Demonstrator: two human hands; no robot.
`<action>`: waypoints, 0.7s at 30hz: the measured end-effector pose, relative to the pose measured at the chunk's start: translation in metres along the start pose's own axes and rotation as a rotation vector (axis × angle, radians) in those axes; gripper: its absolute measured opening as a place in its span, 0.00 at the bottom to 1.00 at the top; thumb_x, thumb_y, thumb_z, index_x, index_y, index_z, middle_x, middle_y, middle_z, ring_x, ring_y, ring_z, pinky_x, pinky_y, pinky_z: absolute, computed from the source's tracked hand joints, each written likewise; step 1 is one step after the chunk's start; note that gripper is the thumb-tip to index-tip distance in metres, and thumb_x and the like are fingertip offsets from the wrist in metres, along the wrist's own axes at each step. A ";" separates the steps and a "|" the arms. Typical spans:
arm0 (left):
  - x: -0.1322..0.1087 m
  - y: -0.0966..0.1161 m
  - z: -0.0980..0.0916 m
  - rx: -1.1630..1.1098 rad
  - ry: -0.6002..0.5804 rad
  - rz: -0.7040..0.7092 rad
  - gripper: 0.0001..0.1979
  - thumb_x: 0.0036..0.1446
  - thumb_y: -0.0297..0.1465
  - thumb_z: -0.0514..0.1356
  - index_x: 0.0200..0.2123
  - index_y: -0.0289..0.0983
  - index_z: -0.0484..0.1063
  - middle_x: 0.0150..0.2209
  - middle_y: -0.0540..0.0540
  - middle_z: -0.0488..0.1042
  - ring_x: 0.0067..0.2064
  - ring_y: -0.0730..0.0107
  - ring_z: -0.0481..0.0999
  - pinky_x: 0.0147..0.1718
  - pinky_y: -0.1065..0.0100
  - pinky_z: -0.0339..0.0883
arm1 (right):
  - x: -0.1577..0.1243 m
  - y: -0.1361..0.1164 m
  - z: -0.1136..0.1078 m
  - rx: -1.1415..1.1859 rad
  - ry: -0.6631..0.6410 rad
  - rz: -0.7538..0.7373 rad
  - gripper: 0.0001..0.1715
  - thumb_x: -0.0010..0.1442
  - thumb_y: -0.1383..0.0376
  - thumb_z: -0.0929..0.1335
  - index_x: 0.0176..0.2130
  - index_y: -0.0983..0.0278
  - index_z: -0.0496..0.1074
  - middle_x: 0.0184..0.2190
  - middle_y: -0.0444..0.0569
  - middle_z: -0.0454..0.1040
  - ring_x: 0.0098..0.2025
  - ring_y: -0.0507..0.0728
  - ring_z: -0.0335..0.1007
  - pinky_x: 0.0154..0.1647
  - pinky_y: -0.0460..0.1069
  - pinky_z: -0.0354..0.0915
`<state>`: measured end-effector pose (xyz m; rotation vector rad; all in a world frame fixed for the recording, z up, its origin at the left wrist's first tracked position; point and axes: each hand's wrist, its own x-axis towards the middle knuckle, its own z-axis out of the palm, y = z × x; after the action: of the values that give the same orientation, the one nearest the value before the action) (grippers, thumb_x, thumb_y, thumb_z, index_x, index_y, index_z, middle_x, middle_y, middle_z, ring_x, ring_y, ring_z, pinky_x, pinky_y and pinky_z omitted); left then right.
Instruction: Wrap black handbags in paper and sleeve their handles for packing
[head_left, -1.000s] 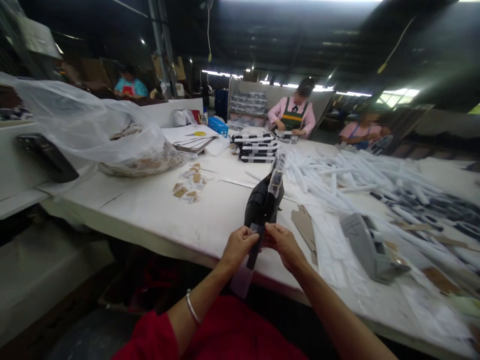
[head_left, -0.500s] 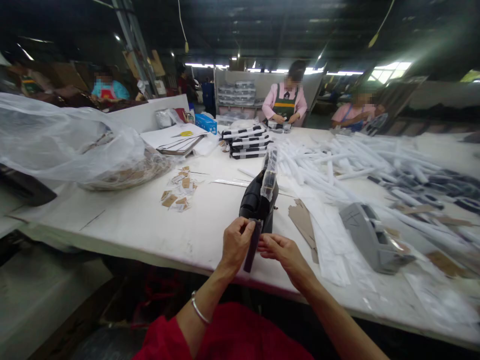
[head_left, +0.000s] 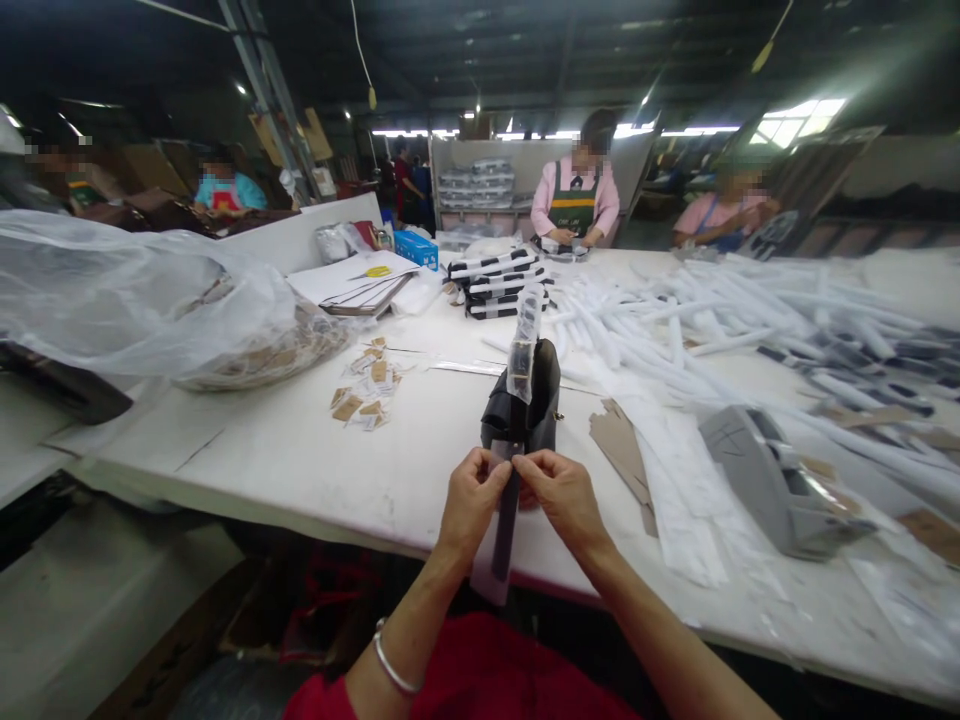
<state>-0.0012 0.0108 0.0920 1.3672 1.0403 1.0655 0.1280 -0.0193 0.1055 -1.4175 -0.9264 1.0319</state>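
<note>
A black bag (head_left: pixel 543 395) stands on the table in front of me, with clear wrap (head_left: pixel 523 350) around its raised upper strap. A dark strap end (head_left: pixel 507 530) hangs toward me over the table's front edge, with a translucent sleeve about it. My left hand (head_left: pixel 472 495) pinches the sleeve and strap from the left. From the right, my right hand (head_left: pixel 556 490) pinches the same strap, its fingertips touching or nearly touching those of my left hand.
Small tags (head_left: pixel 367 390) lie left of the bag. A grey tape dispenser (head_left: pixel 772 480) and brown card pieces (head_left: pixel 624 455) are at right, near many white wrapped strips (head_left: pixel 675 320). Wrapped black bundles (head_left: pixel 499 285) are stacked behind. A person (head_left: pixel 574 200) works across the table.
My right hand has closed its fingers on the strap beside my left hand. The translucent sleeve now shows lower along the strap, and the bag's wrapped part has shifted slightly left.
</note>
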 end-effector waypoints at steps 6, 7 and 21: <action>-0.009 -0.009 0.006 0.535 0.169 0.412 0.08 0.63 0.30 0.57 0.30 0.36 0.69 0.28 0.51 0.70 0.29 0.72 0.69 0.31 0.71 0.61 | -0.006 0.005 0.001 -0.096 0.099 -0.111 0.22 0.53 0.48 0.72 0.25 0.65 0.74 0.19 0.45 0.73 0.21 0.53 0.70 0.23 0.46 0.68; -0.010 -0.009 0.008 0.614 0.178 0.499 0.09 0.64 0.29 0.56 0.30 0.36 0.69 0.28 0.50 0.70 0.30 0.72 0.69 0.31 0.70 0.61 | -0.007 0.006 0.002 -0.096 0.109 -0.119 0.22 0.53 0.48 0.72 0.25 0.65 0.74 0.19 0.45 0.73 0.21 0.53 0.70 0.23 0.46 0.69; -0.040 -0.023 0.011 1.078 0.081 0.850 0.22 0.64 0.17 0.46 0.61 0.26 0.59 0.37 0.40 0.72 0.38 0.62 0.73 0.37 0.62 0.74 | 0.000 0.000 -0.005 -0.016 0.049 0.057 0.21 0.47 0.51 0.75 0.22 0.65 0.71 0.16 0.45 0.71 0.19 0.53 0.68 0.20 0.46 0.67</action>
<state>0.0000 -0.0294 0.0663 2.8266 1.1616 1.1742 0.1327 -0.0205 0.1059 -1.4838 -0.8647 1.0292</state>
